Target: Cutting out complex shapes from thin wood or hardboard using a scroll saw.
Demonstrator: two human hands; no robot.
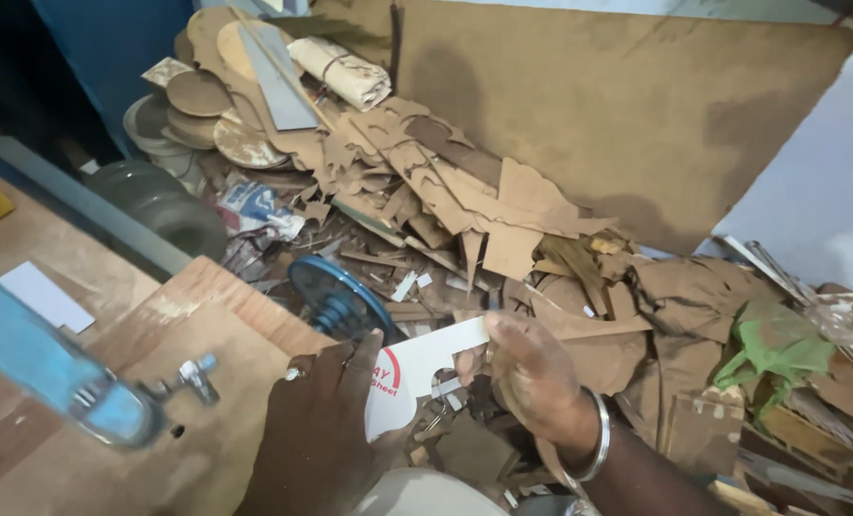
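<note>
Beside workbench (pixel 206 315), cardboard scraps (pixel 484 210)

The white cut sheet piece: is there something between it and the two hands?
No. Both hands already hold the white cut sheet piece: the left hand at its lower end, the right hand at its upper end. Nothing lies between.

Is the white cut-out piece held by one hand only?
No: both the left hand and the right hand grip the white cut-out piece.

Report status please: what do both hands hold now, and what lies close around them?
Left hand and right hand both grip one white cut-out sheet piece. Blue round wheel just behind it. Brown board offcuts heaped beyond.
</note>
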